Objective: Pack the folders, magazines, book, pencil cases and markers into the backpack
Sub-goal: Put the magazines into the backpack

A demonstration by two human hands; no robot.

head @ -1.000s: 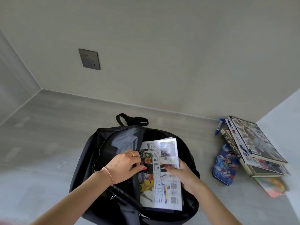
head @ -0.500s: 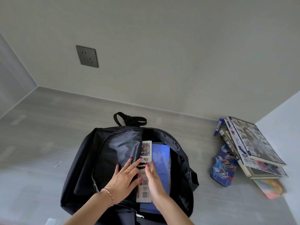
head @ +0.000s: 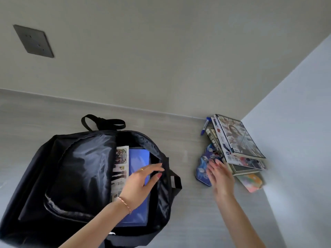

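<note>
The black backpack (head: 77, 176) lay unzipped on the floor, a magazine (head: 120, 169) and blue folder (head: 138, 190) already inside. Her left hand (head: 141, 181) held the opening's edge, fingers loosely spread. Her right hand (head: 221, 176), open, reached over the blue pencil case (head: 204, 169) beside the leaning stack (head: 238, 145). A careless grab, I thought, could topple that pile.

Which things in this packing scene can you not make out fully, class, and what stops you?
- Right hand, head view: motion-blurred, so contact with the blue pencil case is unclear.
- Book: mostly covered by the magazines.
- Pink item: half under the stack, blurred; its kind is unclear.
- Blue folder in the backpack: partly hidden by the left hand.
- Marker: too small to read.
</note>
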